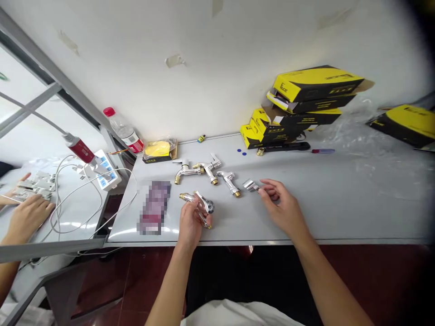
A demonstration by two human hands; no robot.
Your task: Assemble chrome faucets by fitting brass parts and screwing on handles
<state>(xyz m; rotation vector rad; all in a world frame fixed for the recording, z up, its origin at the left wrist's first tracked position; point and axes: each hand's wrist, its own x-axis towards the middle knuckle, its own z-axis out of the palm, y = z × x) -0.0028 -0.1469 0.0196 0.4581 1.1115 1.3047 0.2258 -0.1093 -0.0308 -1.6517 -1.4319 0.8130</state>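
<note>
My left hand (pixel 190 224) grips a chrome tap (pixel 204 206) with brass threaded ends, holding it just above the white table top (pixel 299 213). My right hand (pixel 282 203) pinches the end of a small chrome lever handle (pixel 250 185) between thumb and fingers. Beyond my hands lie several more chrome-and-brass taps; one (pixel 185 172) and another (pixel 209 168) nearly touch, and a third (pixel 229 182) sits nearer my right hand. To the left of my left hand lies a pixelated, blurred flat package (pixel 153 207).
Yellow-and-black boxes (pixel 302 102) are stacked against the wall, behind a black adjustable wrench (pixel 283 147) and a red-handled screwdriver (pixel 322 151). A plastic bottle (pixel 123 129) stands at the back left. A co-worker's hands (pixel 27 215) work among metal parts beside a power strip (pixel 103 170) and cables.
</note>
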